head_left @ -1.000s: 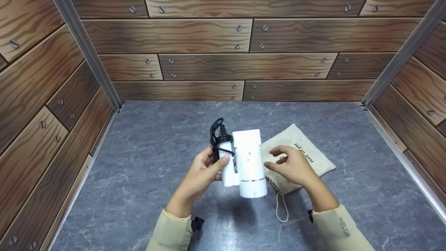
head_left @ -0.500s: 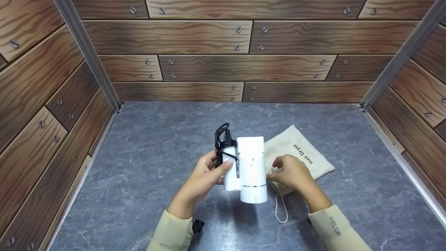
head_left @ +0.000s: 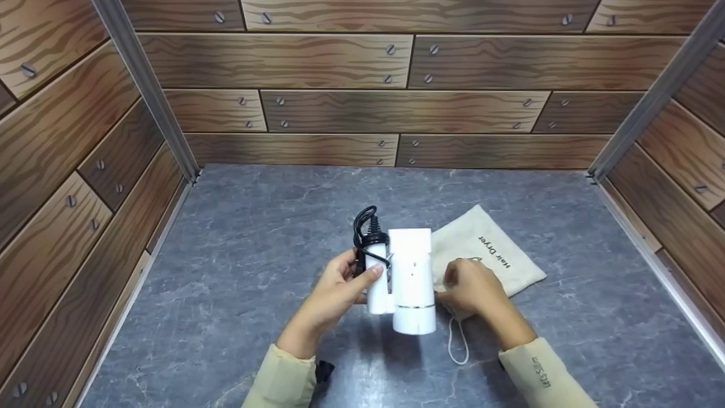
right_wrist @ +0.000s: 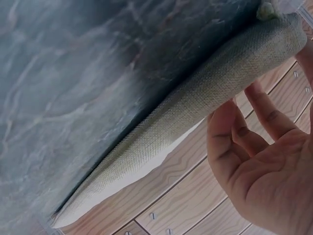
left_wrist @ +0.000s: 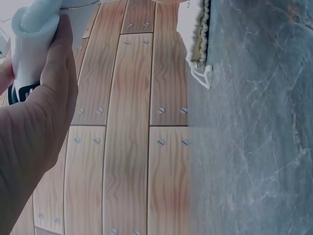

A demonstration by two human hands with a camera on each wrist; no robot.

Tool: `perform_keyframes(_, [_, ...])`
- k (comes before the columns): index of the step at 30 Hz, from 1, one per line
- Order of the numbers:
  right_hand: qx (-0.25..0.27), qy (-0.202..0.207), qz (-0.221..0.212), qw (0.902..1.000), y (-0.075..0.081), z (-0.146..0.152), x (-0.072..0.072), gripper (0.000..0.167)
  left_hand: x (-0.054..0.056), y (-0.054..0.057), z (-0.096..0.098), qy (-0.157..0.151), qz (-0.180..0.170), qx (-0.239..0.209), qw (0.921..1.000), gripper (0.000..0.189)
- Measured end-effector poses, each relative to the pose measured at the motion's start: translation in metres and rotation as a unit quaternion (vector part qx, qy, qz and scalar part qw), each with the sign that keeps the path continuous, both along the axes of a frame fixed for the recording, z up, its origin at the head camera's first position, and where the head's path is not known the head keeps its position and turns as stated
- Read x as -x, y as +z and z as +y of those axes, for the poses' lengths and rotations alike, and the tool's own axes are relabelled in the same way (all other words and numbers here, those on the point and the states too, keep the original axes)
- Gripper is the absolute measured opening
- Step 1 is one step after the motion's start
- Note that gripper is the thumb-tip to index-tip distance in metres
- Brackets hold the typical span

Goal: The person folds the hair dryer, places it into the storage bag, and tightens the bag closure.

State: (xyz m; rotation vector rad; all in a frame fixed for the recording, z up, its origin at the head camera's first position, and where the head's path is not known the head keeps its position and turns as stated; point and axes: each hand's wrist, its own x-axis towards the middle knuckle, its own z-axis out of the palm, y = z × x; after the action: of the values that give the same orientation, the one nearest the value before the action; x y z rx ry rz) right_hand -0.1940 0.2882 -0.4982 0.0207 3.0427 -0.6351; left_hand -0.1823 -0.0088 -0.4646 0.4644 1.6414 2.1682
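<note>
Head view shows a white hair dryer [head_left: 409, 286] raised above the tabletop [head_left: 255, 255], near the middle of the work area. Its handle [head_left: 376, 294] is folded beside the body, so both parts run almost parallel, and the long axis goes about straight away from the person. A black cord [head_left: 357, 224] is wound at the far end of the handle.

Of the two hands, the left hand [head_left: 334, 289] grips this handle from the left side, thumb on top and fingers bent behind it. The body is therefore the part turned to the right.

To the right of the dryer, a cream cloth bag [head_left: 476, 241] with the print "Hair Dryer" lies flat on the tabletop. Its long axis is diagonal compared with the dryer: the gathered mouth [left_wrist: 199, 41] is at the near left, and the closed end points to the far right. The drawstring [head_left: 451, 344] makes a loop toward the person.

The right hand [head_left: 473, 286] is the nearer one to the bag, just over its mouth end. Its fingers are partly bent, not fully closed; whether thumb and finger pinch the cloth or only touch it, I cannot tell.
</note>
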Motion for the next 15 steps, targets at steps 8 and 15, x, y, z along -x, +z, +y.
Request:
perform_keyframes(8, [0.029, 0.006, -0.003, 0.9996, 0.003, -0.001, 0.001, 0.017, 0.000, -0.005, 0.002, -0.005, -0.002, 0.002, 1.0000, 0.048])
perform_keyframes(15, [0.028, 0.012, 0.036, 0.9989, 0.009, 0.000, 0.001, 0.013, -0.002, -0.014, 0.007, -0.019, -0.003, 0.017, 0.9997, 0.045])
